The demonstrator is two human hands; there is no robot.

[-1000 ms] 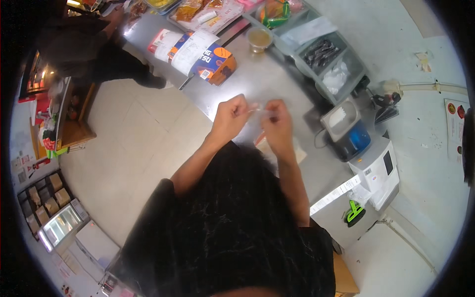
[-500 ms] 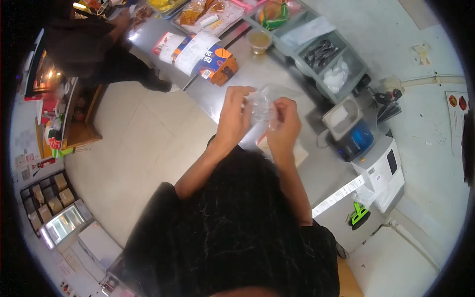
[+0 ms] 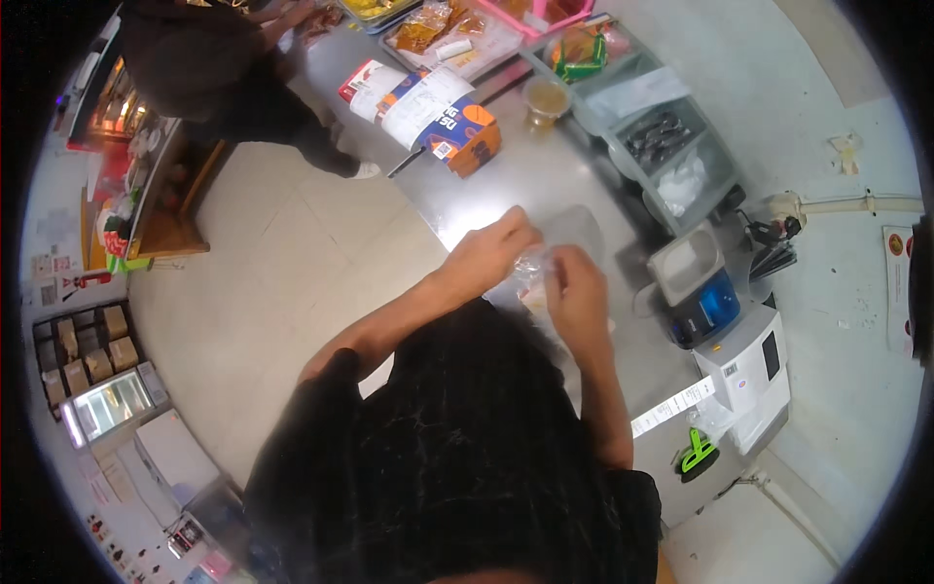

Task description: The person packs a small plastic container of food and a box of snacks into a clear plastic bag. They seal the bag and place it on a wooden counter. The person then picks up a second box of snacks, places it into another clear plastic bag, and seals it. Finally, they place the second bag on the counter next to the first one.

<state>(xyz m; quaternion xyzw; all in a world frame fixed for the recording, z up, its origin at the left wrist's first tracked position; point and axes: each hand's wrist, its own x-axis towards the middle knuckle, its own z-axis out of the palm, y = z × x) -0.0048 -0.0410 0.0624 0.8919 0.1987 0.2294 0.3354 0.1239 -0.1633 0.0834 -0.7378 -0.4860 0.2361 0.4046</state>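
Above the near part of the steel counter, my left hand [image 3: 498, 253] and my right hand [image 3: 580, 297] face each other with fingers closed on a clear plastic bag [image 3: 532, 263]. Its gathered, crinkled part lies between my fingertips, while a translucent sheet [image 3: 576, 230] spreads out just beyond them. Whether the sheet belongs to the same bag I cannot tell. Something pale with reddish marks, partly hidden, lies on the counter under my hands. Farther off stand a blue and orange paper box [image 3: 465, 136] with slips on it and a lidded clear cup [image 3: 545, 102] of brownish liquid.
Along the right side of the counter [image 3: 486, 200] runs a grey divided bin [image 3: 671, 146] holding packets and plastic bags. Nearer are a blue device with a tray [image 3: 705, 307] and a white printer [image 3: 744, 375] trailing a paper strip. A co-worker in dark clothes [image 3: 209, 68] stands at far left.
My hands have come closer to my body, and the gathered plastic between them looks smaller and lower. The whole view has shifted, moving the counter items rightward in the picture.
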